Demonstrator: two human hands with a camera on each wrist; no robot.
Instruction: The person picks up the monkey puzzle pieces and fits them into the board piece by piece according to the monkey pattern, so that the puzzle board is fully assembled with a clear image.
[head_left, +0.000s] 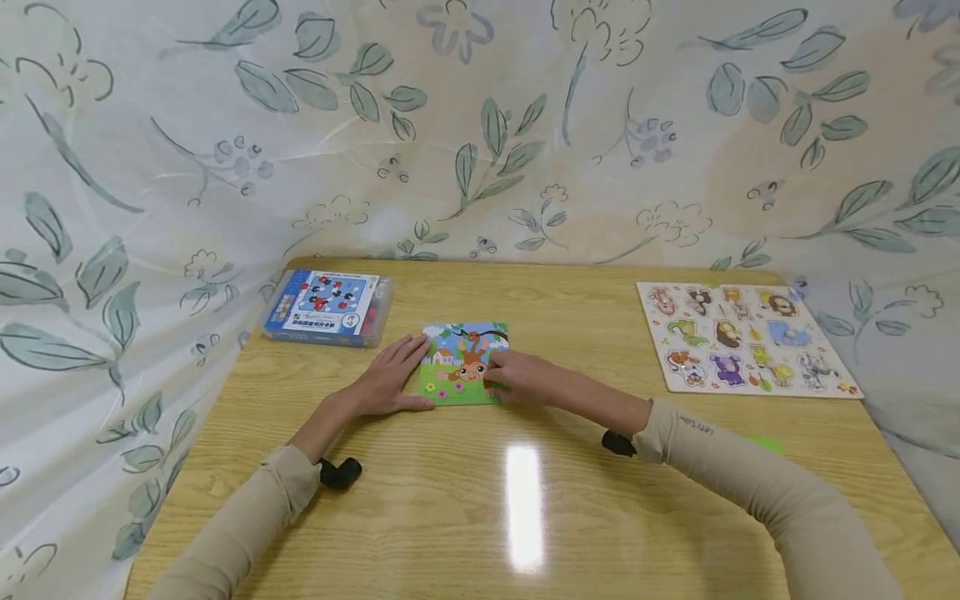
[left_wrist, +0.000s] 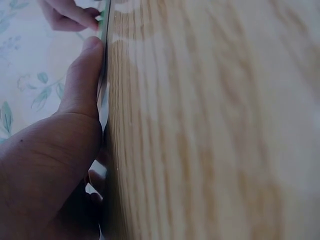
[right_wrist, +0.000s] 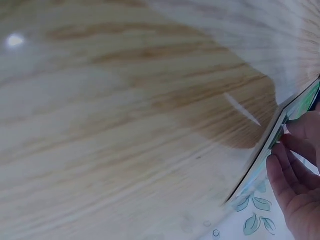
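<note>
A square picture puzzle board (head_left: 447, 385) with a monkey hanging from a branch lies flat on the table. My left hand (head_left: 390, 375) braces its left side, fingers straight along the upper left edge and thumb at the lower left corner. That thumb (left_wrist: 85, 75) runs along the board's edge in the left wrist view. Over the right part of the picture is my right hand (head_left: 521, 379), its fingers curled. Thumb and fingertips (right_wrist: 296, 125) pinch a small puzzle piece at the board's surface, mostly hidden by the fingers.
A clear plastic case (head_left: 326, 308) with a molecule-model picture stands at the back left of the wooden table (head_left: 420, 517). At the right lies a white animal puzzle board (head_left: 750, 337). A bright green thing (head_left: 767, 445) shows partly behind the right sleeve. A floral cloth (head_left: 480, 125) hangs behind.
</note>
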